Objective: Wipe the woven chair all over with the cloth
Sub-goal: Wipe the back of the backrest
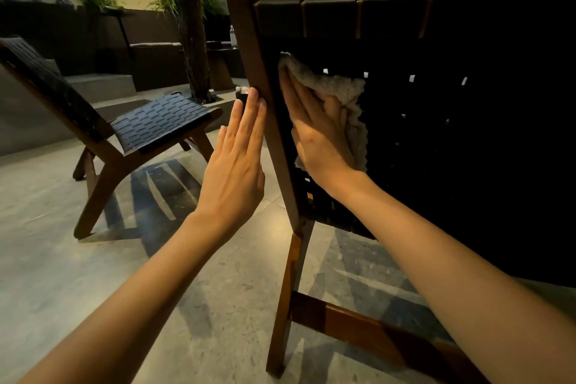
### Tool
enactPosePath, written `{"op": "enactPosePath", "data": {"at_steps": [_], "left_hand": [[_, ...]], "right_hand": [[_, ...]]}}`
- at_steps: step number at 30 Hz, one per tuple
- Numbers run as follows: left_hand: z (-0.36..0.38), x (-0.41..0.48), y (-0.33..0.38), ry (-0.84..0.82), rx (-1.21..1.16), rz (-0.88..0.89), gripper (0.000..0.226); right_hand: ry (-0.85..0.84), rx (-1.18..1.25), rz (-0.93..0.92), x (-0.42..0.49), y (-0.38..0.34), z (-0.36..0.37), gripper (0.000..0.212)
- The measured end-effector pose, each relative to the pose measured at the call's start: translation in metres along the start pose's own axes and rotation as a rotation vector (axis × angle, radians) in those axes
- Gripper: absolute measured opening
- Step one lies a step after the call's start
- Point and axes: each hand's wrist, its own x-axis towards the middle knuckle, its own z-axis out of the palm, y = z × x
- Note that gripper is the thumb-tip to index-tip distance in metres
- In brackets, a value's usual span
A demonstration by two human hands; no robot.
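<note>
Fingers (249, 115) of the left hand (237, 171), straight and together, touch the wooden side rail (249, 40) of the woven chair (436, 72), and just past it the right hand (318, 134) presses the cloth (339, 89) flat-fingered against the dark woven back, cloth bunched under and above its fingers.

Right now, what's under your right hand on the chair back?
The pale cloth, pressed flat by the right hand against the woven chair back. The straps beneath cloth and palm are covered, so unseen.
</note>
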Motion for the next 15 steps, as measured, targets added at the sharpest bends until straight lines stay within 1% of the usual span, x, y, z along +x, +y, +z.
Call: {"op": "enactPosePath", "data": {"at_steps": [2, 3, 6, 8, 9, 10, 12, 13, 14, 15], "left_hand": [[0.003, -0.004, -0.003, -0.011, 0.0, -0.002, 0.09], [0.006, -0.006, -0.004, -0.022, -0.002, -0.006, 0.09], [0.015, -0.014, -0.005, -0.058, -0.011, -0.013, 0.091], [0.021, -0.018, -0.004, -0.075, -0.022, -0.009, 0.092], [0.024, -0.019, -0.004, -0.081, -0.032, -0.007, 0.092], [0.026, -0.02, -0.004, -0.083, -0.044, -0.009, 0.091], [0.031, -0.021, -0.003, -0.09, -0.062, -0.021, 0.089], [0.032, -0.021, -0.002, -0.095, -0.068, -0.028, 0.089], [0.034, -0.021, -0.002, -0.1, -0.073, -0.033, 0.089], [0.034, -0.021, -0.002, -0.101, -0.077, -0.034, 0.089]], "right_hand": [[0.006, -0.077, -0.025, -0.016, 0.005, 0.016, 0.057], [-0.018, -0.126, -0.032, -0.025, 0.009, 0.022, 0.064], [-0.142, -0.273, -0.04, -0.057, 0.02, 0.037, 0.087], [-0.244, -0.304, -0.018, -0.082, 0.026, 0.046, 0.096], [-0.303, -0.322, -0.021, -0.097, 0.031, 0.05, 0.095], [-0.363, -0.333, -0.033, -0.112, 0.033, 0.051, 0.089], [-0.469, -0.31, -0.044, -0.139, 0.038, 0.052, 0.068], [-0.548, -0.303, -0.006, -0.145, 0.039, 0.05, 0.055], [-0.635, -0.302, 0.054, -0.146, 0.038, 0.047, 0.048], [-0.724, -0.27, 0.083, -0.147, 0.041, 0.046, 0.05]]}}
